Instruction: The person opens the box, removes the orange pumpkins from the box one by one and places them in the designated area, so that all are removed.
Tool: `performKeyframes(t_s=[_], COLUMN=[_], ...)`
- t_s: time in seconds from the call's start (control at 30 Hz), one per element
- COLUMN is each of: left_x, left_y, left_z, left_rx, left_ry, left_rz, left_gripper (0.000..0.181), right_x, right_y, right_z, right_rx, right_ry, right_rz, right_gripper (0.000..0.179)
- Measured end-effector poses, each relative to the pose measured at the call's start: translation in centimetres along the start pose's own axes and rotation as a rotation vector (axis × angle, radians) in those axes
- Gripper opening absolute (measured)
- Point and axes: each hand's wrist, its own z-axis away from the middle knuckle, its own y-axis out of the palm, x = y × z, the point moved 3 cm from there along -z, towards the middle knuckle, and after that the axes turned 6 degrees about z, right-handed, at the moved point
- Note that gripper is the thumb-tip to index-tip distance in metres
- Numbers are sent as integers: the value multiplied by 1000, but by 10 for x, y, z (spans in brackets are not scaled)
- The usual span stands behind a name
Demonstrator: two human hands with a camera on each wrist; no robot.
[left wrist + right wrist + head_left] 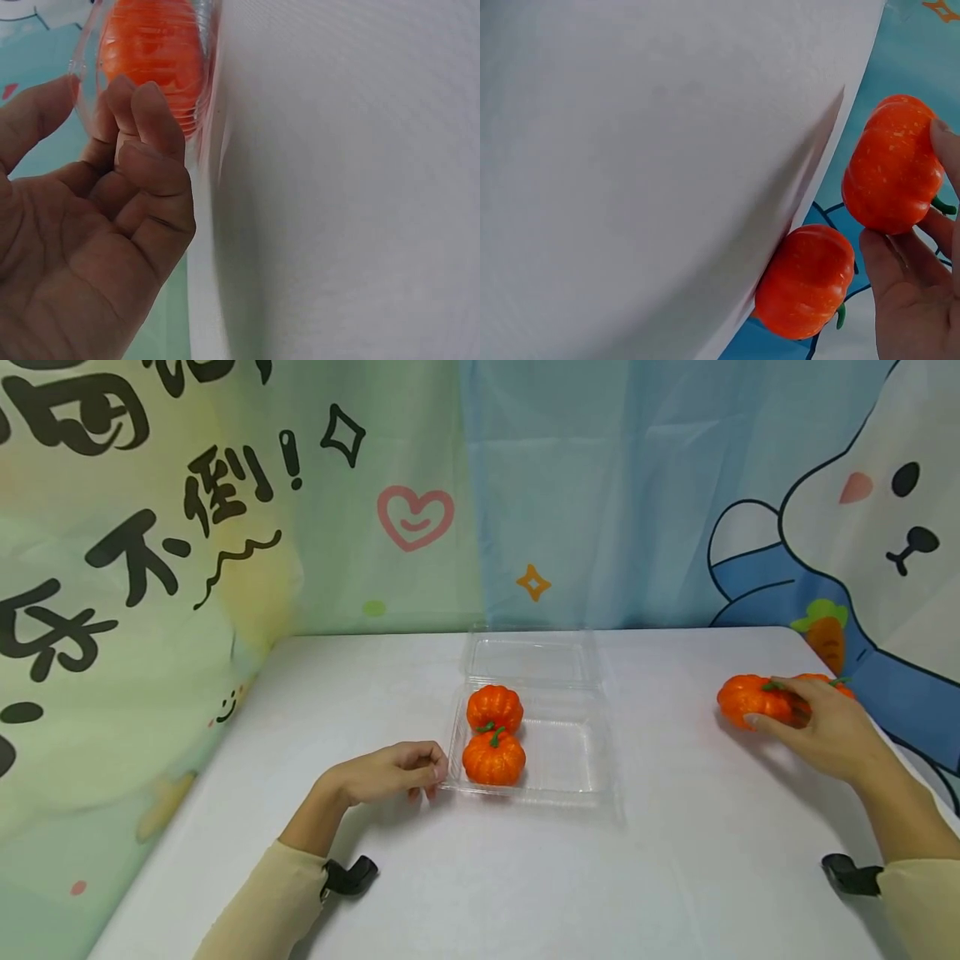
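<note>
A clear plastic clamshell container lies on the table with its lid folded back. Two small orange toy pumpkins sit along its left side, one behind the other. My left hand pinches the container's front left corner; in the left wrist view the thumb meets the plastic rim. At the right, my right hand grips another orange pumpkin between thumb and fingers, apart from the table in the right wrist view. One more pumpkin rests on the table beside it, partly hidden by that hand in the head view.
A white table spreads under everything. Behind it hangs a printed cloth with a cartoon animal and lettering. Black wrist straps are on both forearms.
</note>
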Motion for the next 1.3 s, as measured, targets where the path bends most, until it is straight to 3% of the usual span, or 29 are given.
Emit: performKeyframes(t_s=[0.43,0.83,1.3], left_x=[1,2,-1], left_y=[1,3,2], left_z=[0,3,0], left_rx=[5,3,8], left_ry=[8,14,14], left_rz=[-1,7,7], left_gripper=[21,21,20], right_x=[-8,-7,0], right_y=[1,4,4], right_z=[0,-1,-6], right_rx=[84,126,68], right_ry=[87,76,59], right_rz=[40,20,6], right_gripper=[83,86,91])
